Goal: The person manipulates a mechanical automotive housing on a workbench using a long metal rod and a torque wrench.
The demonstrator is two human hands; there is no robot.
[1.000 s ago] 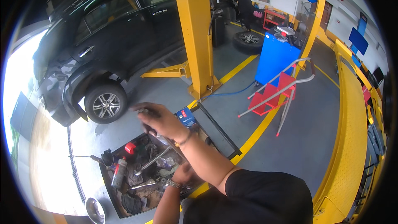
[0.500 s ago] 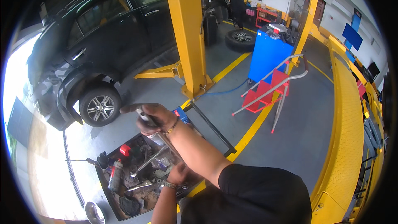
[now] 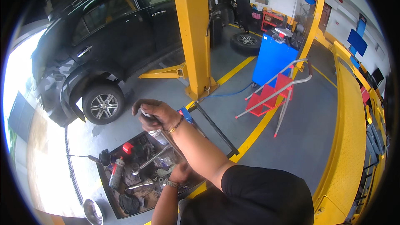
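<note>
Toward half past seven, a silver bowl (image 3: 92, 211) sits just beside a dark tray (image 3: 108, 193) crammed with a spray can (image 3: 117, 174), a red cap (image 3: 127, 148), crumpled dark cloth (image 3: 129, 204) and a long metal bar (image 3: 153, 157). Toward half past eight, the right hand (image 3: 161, 116) has its fingers curled round a pale-ended object (image 3: 144, 112), perhaps a tool, mostly hidden. Toward half past six, the left hand (image 3: 180, 173) dips into the tray; its fingers are out of sight, their grip impossible to tell. Nearer centre, toward half past seven, a blue box (image 3: 187, 116) shows partly behind the right wrist.
</note>
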